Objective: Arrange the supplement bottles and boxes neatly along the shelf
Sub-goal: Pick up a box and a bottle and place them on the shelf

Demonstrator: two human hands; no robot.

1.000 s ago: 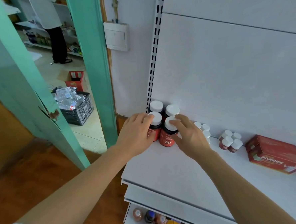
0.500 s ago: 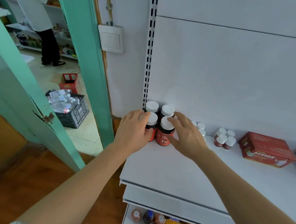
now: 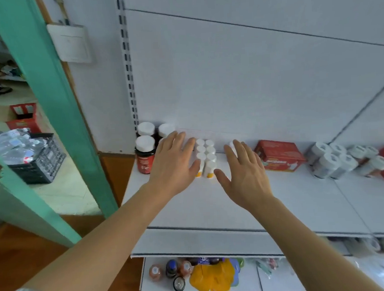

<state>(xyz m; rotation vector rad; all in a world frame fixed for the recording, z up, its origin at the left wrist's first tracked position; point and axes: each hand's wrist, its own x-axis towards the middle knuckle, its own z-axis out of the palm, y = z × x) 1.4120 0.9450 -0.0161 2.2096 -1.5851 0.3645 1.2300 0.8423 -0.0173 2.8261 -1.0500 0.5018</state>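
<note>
Both hands, left (image 3: 173, 163) and right (image 3: 244, 173), spread flat beside the small bottles (image 3: 206, 154); a careless squeeze could topple them.

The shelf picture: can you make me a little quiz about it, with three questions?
1. True or false: the left hand and the right hand are both open and flat, holding nothing.
2. What stands between the two hands? A) small white-capped bottles B) a red box C) toilet rolls
3. Fill in: the red box sits on the shelf to the ______ of the right hand.

Key: 1 true; 2 A; 3 right
</note>
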